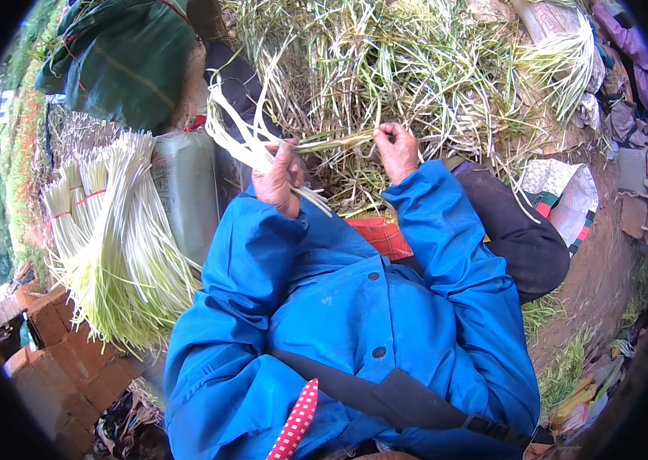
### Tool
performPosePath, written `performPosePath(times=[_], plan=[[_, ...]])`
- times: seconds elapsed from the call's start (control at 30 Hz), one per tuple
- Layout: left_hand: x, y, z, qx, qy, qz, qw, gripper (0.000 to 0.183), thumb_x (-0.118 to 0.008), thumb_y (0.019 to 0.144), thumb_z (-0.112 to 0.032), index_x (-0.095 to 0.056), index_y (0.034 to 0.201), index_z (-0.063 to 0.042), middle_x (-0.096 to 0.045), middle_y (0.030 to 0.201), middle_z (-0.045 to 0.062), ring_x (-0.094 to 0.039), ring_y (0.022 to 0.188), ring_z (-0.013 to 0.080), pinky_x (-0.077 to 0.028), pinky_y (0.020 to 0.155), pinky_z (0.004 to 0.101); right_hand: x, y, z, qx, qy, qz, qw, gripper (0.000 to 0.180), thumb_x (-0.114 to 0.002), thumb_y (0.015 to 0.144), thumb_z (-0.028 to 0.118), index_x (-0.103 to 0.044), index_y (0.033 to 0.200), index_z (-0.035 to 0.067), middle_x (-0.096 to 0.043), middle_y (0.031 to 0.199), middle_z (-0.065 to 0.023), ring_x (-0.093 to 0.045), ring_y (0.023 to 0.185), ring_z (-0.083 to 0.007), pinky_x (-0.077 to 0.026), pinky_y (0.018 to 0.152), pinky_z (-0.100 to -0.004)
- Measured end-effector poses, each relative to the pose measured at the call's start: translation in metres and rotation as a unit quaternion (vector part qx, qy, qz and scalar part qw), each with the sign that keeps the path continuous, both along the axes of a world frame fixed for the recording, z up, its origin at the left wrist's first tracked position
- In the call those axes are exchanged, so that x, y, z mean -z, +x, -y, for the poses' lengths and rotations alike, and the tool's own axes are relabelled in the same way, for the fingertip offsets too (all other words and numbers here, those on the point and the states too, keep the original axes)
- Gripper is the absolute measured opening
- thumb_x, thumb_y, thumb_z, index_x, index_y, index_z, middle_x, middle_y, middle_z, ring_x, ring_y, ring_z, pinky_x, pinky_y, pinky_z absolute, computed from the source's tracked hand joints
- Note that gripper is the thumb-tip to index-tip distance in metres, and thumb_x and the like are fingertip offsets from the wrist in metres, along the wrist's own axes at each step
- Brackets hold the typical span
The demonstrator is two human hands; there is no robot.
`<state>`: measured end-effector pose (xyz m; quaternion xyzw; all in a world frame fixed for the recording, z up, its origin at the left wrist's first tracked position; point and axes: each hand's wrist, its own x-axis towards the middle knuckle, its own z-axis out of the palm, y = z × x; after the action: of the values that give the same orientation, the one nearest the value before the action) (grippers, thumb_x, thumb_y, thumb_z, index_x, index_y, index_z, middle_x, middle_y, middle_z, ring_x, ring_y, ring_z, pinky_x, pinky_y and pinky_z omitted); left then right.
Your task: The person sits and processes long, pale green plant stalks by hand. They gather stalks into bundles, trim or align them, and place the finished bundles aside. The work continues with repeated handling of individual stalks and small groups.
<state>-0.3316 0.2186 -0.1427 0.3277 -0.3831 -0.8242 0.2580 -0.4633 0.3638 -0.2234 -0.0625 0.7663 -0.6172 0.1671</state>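
My left hand [280, 183] is closed around a small bunch of pale, blanched leafy stalks [240, 138], probably garlic chives. Their white ends poke out below the palm, and the longer parts fan up and to the left. My right hand [397, 150] pinches a yellow-green, withered-looking leaf strand [341, 142] between thumb and fingertips. That strand stretches taut across to the left hand. Behind and under both hands spreads a loose heap of leaves and pale stalks [404, 63].
Tied bundles of white-and-yellow stalks [122, 253] lean on a pale full sack [186, 184] at left. Beyond is a dark green sack [128, 63]. Another stalk bunch [565, 63] lies upper right. A white patterned bag [559, 190] sits beside my knee; bricks [71, 368] lie lower left.
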Motion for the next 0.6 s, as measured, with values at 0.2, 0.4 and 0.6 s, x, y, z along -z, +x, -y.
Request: performPosePath(times=[0.2, 0.4, 0.6], plan=[[-0.016, 0.012, 0.048, -0.078, 0.039, -0.069, 0.994, 0.012, -0.055, 0.084, -0.010, -0.046, 0.093, -0.010, -0.055, 0.086, 0.006, -0.048, 0.064, 0.0118, -0.034, 0.039, 0.0194, 0.011, -0.138, -0.094, 0.053, 0.282, -0.153, 0.946, 0.019, -0.063, 0.072, 0.021, -0.063, 0.081, 0.003, -0.063, 0.070, -0.0093, -0.059, 0.061, -0.0205, -0.046, 0.060, -0.0300], [-0.011, 0.017, 0.063, 0.017, 0.097, -0.056, 0.994, 0.016, -0.053, 0.085, -0.012, -0.046, 0.100, -0.010, -0.051, 0.089, 0.004, -0.047, 0.067, 0.0098, -0.033, 0.041, 0.0170, -0.031, -0.163, -0.126, -0.095, 0.497, -0.350, 0.789, 0.021, -0.047, 0.085, 0.017, -0.059, 0.098, 0.006, -0.059, 0.092, -0.0143, -0.057, 0.078, -0.0290, -0.047, 0.070, -0.0377], [-0.004, 0.013, 0.056, 0.101, 0.150, -0.105, 0.978, 0.020, -0.052, 0.085, -0.011, -0.046, 0.103, -0.008, -0.050, 0.088, 0.005, -0.045, 0.067, 0.0098, -0.034, 0.042, 0.0169, -0.078, -0.025, 0.049, -0.364, -0.130, -0.051, 0.921, 0.029, -0.049, 0.087, 0.020, -0.053, 0.112, 0.006, -0.056, 0.102, -0.0092, -0.053, 0.091, -0.0153, -0.042, 0.079, -0.0248]])
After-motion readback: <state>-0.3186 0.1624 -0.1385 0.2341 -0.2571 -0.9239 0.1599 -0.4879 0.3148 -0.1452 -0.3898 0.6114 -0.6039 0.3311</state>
